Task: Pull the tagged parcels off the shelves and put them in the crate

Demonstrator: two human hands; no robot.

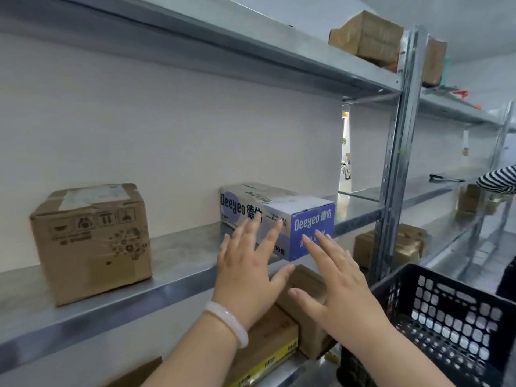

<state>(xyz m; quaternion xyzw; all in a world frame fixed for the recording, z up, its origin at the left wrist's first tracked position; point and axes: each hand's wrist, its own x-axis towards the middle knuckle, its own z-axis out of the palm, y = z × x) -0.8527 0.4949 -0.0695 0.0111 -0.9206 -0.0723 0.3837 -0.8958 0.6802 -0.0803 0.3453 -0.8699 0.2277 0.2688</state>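
Note:
A white and blue box marked Deeyeo (279, 210) lies on the middle metal shelf (178, 247), its blue end jutting over the front edge. My left hand (248, 269), with a pale bangle on the wrist, is spread open in front of the box's long face, fingertips at or near it. My right hand (337, 286) is open too, its fingers reaching up to the blue end. A brown cardboard box (92, 241) with a white label on top stands further left on the same shelf. A black perforated crate (452, 322) sits at the lower right.
Brown parcels (282, 331) lie on the shelf below my hands, and others (368, 37) on the top shelf. A steel upright (396, 160) divides the bays. More boxes (391, 247) sit in the right-hand bay. Another person's striped sleeve (499, 180) shows at the right edge.

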